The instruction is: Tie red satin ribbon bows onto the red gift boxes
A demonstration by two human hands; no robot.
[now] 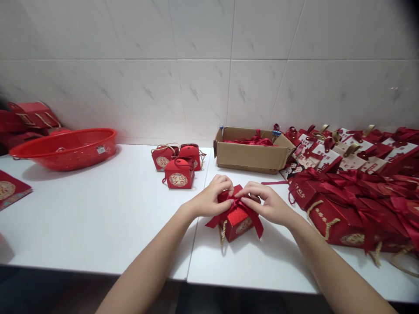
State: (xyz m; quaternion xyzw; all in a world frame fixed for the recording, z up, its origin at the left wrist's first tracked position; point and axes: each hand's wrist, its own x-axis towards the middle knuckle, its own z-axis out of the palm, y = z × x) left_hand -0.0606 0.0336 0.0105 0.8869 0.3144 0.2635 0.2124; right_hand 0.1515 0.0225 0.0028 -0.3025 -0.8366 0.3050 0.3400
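A red gift box (234,226) with gold print and a gold rope handle sits on the white table in front of me. Dark red ribbon (254,221) lies across its top, knotted in the middle, its two tails hanging over the sides. My left hand (214,196) pinches the ribbon at the left of the knot. From the other side, my right hand (265,201) pinches it at the right of the knot. The fingertips of both hands almost meet over the box and partly hide the bow.
Behind the box stands an open cardboard box (248,157) holding red ribbons. Three small red boxes (179,176) are grouped left of it. Many ribboned red boxes (340,218) and white-and-red bags (353,159) crowd the right side. At the left is a red plastic basin (72,152).
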